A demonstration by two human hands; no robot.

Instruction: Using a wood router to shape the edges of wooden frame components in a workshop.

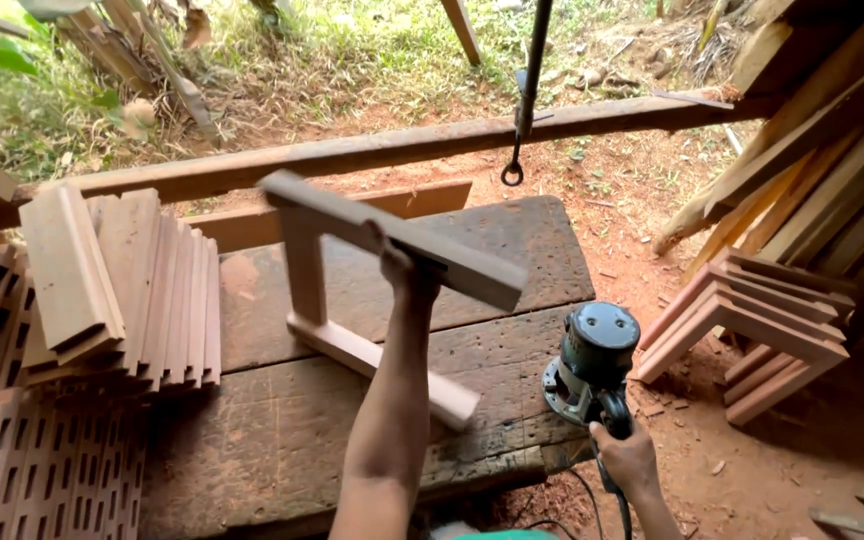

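Observation:
My left hand (404,270) grips the upper bar of a pale wooden frame piece (304,285), shaped like a sideways U, and holds it tilted up over the dark wooden workbench (282,440). The frame's lower bar rests on the bench top. My right hand (628,460) holds the handle of a black and grey electric router (592,362), which stands upright on the bench's right edge. Its cable hangs down below my right hand.
A row of moulded wooden strips (132,285) lies on the bench's left side, over perforated clay bricks (22,470). Stacked angled frame pieces (752,325) sit on the red dirt at right, beneath leaning planks (832,160). A metal hook (514,172) hangs above the bench's far edge.

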